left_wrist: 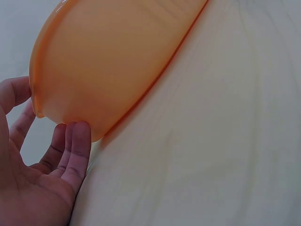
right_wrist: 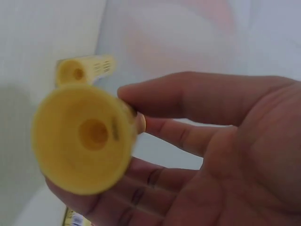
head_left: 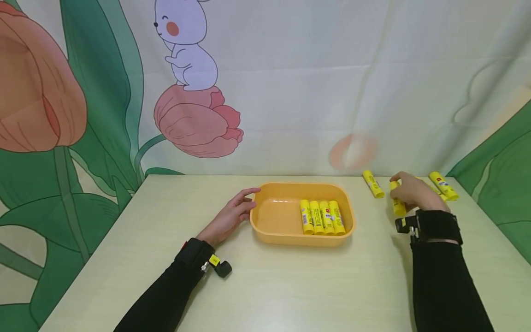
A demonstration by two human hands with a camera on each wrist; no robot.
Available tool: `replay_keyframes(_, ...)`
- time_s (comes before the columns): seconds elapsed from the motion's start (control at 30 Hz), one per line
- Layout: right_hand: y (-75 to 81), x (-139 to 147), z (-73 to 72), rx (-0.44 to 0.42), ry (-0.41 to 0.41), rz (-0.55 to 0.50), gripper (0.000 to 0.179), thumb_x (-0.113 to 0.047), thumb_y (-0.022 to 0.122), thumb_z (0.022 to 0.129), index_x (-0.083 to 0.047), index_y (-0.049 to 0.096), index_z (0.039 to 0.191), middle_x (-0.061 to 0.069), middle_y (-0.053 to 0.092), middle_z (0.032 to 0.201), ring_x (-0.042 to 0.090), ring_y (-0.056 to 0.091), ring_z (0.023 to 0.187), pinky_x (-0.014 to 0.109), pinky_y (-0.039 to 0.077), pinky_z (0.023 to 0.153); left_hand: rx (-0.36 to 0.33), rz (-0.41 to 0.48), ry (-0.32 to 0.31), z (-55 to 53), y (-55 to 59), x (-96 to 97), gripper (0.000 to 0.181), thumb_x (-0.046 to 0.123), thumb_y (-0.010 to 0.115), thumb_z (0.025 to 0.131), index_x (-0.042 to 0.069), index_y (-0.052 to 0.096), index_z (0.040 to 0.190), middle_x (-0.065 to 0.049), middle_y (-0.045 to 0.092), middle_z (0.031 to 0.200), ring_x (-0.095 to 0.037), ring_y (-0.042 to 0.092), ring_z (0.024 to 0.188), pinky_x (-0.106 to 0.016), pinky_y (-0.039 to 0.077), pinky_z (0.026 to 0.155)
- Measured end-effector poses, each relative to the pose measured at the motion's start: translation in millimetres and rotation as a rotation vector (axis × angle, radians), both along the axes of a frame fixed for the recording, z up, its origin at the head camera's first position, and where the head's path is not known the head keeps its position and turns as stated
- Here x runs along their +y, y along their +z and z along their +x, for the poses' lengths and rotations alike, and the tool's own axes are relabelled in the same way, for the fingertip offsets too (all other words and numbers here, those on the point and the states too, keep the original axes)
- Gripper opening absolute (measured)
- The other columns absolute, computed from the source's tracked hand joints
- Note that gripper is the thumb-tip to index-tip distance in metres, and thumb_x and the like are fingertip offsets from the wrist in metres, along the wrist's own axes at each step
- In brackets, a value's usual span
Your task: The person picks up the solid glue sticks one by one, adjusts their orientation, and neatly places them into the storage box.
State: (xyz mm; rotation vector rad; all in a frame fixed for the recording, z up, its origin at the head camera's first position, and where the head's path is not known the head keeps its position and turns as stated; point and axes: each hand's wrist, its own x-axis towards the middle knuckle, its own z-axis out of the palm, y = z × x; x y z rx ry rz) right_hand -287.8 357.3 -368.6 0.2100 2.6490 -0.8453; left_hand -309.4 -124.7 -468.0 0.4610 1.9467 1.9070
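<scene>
In the head view my left hand (head_left: 230, 216) touches the left end of an orange plastic tray (head_left: 265, 239). The left wrist view shows the fingertips (left_wrist: 81, 134) against the outside of the tray's wall (left_wrist: 113, 61). Several yellow glue sticks (head_left: 322, 217) lie side by side in the tray's right half. To the right of the tray, my right hand (head_left: 419, 191) grips another yellow glue stick (head_left: 398, 207) between thumb and fingers. Its round hollow end (right_wrist: 82, 141) faces the camera in the right wrist view.
One loose glue stick (head_left: 373, 184) lies near the table's back edge, between tray and right hand. Beyond that hand lies another glue stick (head_left: 444, 185), with one beside it partly hidden. A printed cloth (head_left: 282, 115) hangs behind the pale table (head_left: 290, 286).
</scene>
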Motion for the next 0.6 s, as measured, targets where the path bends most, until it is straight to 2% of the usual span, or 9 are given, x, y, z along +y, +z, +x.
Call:
replay_keyframes(0.23, 12.2, -4, 3.7, 0.025, 0.109, -0.078, 0.067, -0.014, 0.058, 0.101, 0.012, 0.024, 0.153, 0.034, 0.048, 0.126, 0.038, 0.057, 0.098, 0.045, 0.060, 0.081, -0.005, -0.001, 0.002, -0.5, 1.8, 2.4, 0.043, 0.025, 0.052, 0.111, 0.024, 0.047, 0.153, -0.017, 0.044, 0.139, -0.032, 0.054, 0.121, -0.028, 0.052, 0.099)
replay_keyframes(0.6, 32.7, -23, 11.1, 0.127, 0.175, -0.120, 0.061, -0.013, 0.056, 0.104, 0.007, 0.028, 0.154, 0.037, 0.050, 0.127, 0.033, 0.063, 0.094, 0.040, 0.058, 0.076, -0.003, 0.007, -0.005, -0.2, 2.5, 1.8, 0.043, 0.027, 0.053, 0.110, 0.025, 0.046, 0.153, -0.017, 0.044, 0.141, -0.032, 0.053, 0.121, -0.028, 0.052, 0.099)
